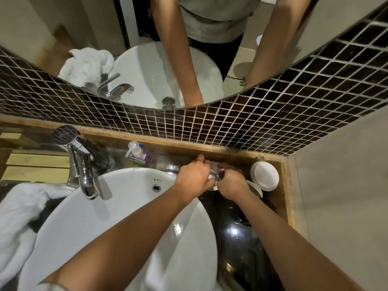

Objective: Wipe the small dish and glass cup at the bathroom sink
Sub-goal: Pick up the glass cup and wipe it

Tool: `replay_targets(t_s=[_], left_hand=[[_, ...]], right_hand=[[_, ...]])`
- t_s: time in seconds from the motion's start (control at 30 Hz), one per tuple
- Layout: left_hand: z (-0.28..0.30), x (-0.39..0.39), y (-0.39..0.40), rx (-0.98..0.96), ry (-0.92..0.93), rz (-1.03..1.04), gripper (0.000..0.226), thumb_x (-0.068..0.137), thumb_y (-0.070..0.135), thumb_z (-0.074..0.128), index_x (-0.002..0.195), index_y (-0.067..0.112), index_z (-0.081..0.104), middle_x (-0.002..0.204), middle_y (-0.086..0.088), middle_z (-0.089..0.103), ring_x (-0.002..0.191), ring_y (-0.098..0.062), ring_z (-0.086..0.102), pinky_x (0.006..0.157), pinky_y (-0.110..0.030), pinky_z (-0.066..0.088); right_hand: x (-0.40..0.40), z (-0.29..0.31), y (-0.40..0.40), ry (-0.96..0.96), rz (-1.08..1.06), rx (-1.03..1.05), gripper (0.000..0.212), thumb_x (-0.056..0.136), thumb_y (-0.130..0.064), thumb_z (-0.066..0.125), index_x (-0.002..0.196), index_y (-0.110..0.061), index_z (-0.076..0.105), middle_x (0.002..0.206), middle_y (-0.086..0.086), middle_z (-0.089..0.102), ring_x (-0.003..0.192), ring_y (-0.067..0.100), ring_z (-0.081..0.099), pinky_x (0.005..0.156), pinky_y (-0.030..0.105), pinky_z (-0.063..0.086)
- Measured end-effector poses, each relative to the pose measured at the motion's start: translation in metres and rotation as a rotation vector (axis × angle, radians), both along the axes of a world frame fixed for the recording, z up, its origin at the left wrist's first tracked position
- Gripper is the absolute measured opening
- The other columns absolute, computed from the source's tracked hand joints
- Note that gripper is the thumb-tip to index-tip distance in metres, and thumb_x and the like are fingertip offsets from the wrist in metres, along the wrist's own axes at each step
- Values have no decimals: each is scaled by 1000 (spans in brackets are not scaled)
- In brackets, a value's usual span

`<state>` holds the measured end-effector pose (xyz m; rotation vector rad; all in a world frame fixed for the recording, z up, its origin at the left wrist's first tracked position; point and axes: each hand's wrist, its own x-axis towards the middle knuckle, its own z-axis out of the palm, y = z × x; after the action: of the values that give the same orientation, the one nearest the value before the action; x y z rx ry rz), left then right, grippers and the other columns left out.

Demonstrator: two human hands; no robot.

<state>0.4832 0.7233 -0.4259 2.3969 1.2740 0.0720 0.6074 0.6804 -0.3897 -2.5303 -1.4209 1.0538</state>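
Observation:
My two hands meet over the black counter, just right of the white basin [117, 208]. Between them sits a small clear glass cup [216, 180], mostly hidden by my fingers. A wad of white cloth [213, 165] is pressed against it. My left hand [194, 178] is closed on the cloth side. My right hand [232, 184] is closed on the cup side. A small round white dish [265, 175] lies on the counter in the right corner, a little beyond my right hand. A second white rim [256, 189] shows partly under my right wrist.
A chrome faucet [84, 173] stands left of the basin, with a pump soap bottle [136, 153] behind it by the wooden ledge [189, 144]. A white towel [20, 211] lies at the left. Dark mosaic tiles and a mirror rise behind, and a plain wall closes the right side.

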Motion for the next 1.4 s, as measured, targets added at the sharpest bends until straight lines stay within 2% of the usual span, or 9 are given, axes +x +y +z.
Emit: replay_targets(t_s=[0.23,0.53,0.6,0.77,1.0,1.1,1.23,1.3,1.4], left_hand=[[-5,11,-7,-16,-32,-5,44,88,41,62,123,16,53,123,-7,48,96,-25,62,77,-38,54],[-6,10,-12,-149,-160,98,58,86,34,67,138,20,44,141,-4,42,116,-25,56,96,-42,50],[-5,11,-14,-191,-189,155,61,87,33,66,141,19,42,140,-6,47,118,-26,55,99,-42,49],[-1,18,-21,-206,-219,252,48,84,28,66,129,17,50,121,-7,62,108,-26,61,88,-36,52],[0,22,-30,-252,-192,289,54,82,27,68,131,17,48,118,-7,65,105,-27,63,81,-34,53],[2,24,-29,-298,-235,319,54,83,24,67,133,14,49,116,-8,66,104,-27,64,82,-33,52],[6,26,-28,-353,-289,329,39,85,26,64,122,17,53,107,-4,67,95,-24,65,81,-36,56],[9,25,-29,-369,-298,338,43,85,26,63,125,17,52,109,-5,67,97,-25,64,83,-41,56],[10,26,-33,-395,-310,361,51,82,22,63,130,15,49,115,-7,65,103,-28,62,86,-40,54]], right_hand=[[3,4,-5,97,-98,45,52,87,-10,68,134,-27,53,124,3,62,116,25,58,94,40,51],[4,14,-4,125,-119,29,61,89,-6,64,144,-24,47,142,7,54,131,28,49,106,42,45],[4,16,-4,135,-123,30,61,88,-6,65,144,-24,47,142,6,53,131,27,49,104,39,44],[3,21,-5,161,-146,45,55,89,-5,62,141,-21,50,140,7,55,129,27,50,96,33,42],[3,22,-6,196,-205,39,45,93,-8,59,136,-20,53,134,9,58,122,27,54,87,32,42],[4,21,-6,237,-234,42,52,92,-9,61,141,-22,49,139,9,55,125,27,52,85,31,42],[6,21,-7,294,-282,67,52,92,-11,61,142,-24,48,140,7,53,121,23,52,81,29,41],[7,22,-8,294,-288,77,51,92,-12,62,140,-23,50,139,7,54,115,20,52,80,28,40],[6,21,-8,280,-294,78,51,92,-12,63,140,-22,51,138,7,56,119,23,53,80,28,40]])
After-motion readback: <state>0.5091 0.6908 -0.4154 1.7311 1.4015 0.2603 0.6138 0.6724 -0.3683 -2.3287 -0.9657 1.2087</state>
